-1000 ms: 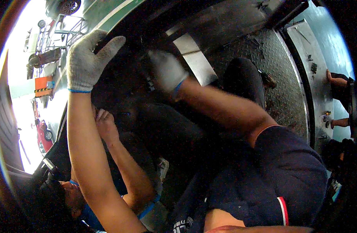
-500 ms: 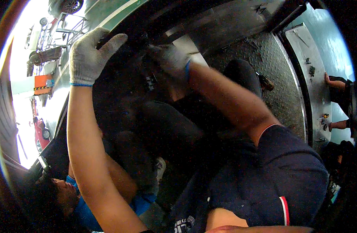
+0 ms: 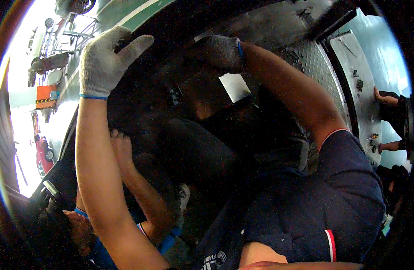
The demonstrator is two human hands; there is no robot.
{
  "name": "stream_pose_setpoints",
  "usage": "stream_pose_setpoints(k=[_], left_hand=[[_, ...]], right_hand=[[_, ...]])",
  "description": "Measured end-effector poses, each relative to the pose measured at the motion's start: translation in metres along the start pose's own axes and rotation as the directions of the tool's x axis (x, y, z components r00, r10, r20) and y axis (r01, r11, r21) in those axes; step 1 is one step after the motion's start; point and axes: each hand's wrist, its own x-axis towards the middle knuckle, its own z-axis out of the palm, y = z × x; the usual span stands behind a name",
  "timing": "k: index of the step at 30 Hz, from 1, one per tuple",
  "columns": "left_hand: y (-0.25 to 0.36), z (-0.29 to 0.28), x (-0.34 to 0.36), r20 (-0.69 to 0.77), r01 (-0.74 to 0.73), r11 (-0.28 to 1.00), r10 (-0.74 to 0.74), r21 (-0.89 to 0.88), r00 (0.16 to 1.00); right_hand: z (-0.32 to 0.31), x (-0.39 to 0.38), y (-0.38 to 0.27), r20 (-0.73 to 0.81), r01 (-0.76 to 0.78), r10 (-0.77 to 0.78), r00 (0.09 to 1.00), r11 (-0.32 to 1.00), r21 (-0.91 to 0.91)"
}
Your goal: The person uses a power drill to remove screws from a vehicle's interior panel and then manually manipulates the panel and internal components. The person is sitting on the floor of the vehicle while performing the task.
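Note:
My left hand, in a whitish knit glove with a blue cuff, is at the upper left. Its thumb and fingers lie on either side of the rim of a dark curved panel, closed on it. My right hand, gloved the same way, reaches into the shadowed space right of it; its fingers are lost in the dark. Below that hand a pale rectangular piece catches the light, with a brownish surface beside it. Whether the right hand holds anything is hidden.
A co-worker in blue crouches close under my left arm, a bare hand raised. To the right are a tread-plate floor and a metal ledge with small parts, where another person's hands rest. An orange-and-white post stands left.
My right hand has moved right and slightly up, and the pale piece below it shows more fully. My left hand has barely shifted. The co-worker's hand has come up beside my left forearm.

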Motion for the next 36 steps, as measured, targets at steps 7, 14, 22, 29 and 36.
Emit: stream_pose_setpoints(k=[7, 14, 22, 29, 36], left_hand=[[-0.004, -0.006, -0.002, 0.021, 0.007, 1.000, -0.007, -0.003, 1.000], [0.003, 0.007, 0.006, -0.080, -0.049, 0.999, 0.048, -0.016, 0.996], [0.005, -0.003, -0.002, 0.014, 0.079, 0.994, -0.081, 0.081, 0.997], [0.000, 0.004, 0.002, -0.003, 0.044, 0.995, -0.044, 0.092, 0.999], [-0.002, -0.009, -0.013, -0.026, 0.053, 0.997, -0.052, 0.047, 0.998]], right_hand=[[0.051, 0.043, 0.027, -0.138, 0.248, -0.462, 0.876, 0.676, -0.694], [0.186, 0.103, 0.005, -0.817, 0.567, 0.051, 0.575, 0.694, 0.443], [0.079, 0.022, 0.034, -0.309, 0.316, -0.379, 0.872, 0.919, -0.237], [0.010, 0.027, 0.015, -0.068, 0.221, -0.275, 0.959, 0.875, -0.431], [0.069, 0.019, 0.006, -0.162, 0.389, -0.514, 0.842, 0.788, -0.477]])
